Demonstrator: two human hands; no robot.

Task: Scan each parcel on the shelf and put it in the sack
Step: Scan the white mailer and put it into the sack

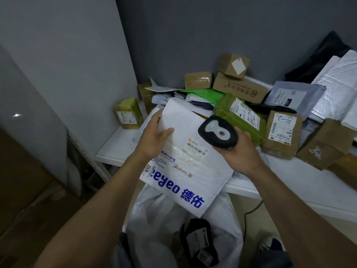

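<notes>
Parcel (185, 161), a white mailer with blue lettering, hangs over the front edge of the shelf (116, 147), above the open sack (229, 219). The left hand (154, 136) grips its upper left edge, thumb on top, fingers hidden behind it. The right hand (239, 153) clasps the scanner (217, 132) from below, its fingers mostly covered by the black body. The mailer's lower corner hides part of the sack's mouth, where a black parcel (199, 240) lies. The label print is too blurred to read. The pile (239, 88) at the shelf's back overlaps itself and is cut off at the right.
</notes>
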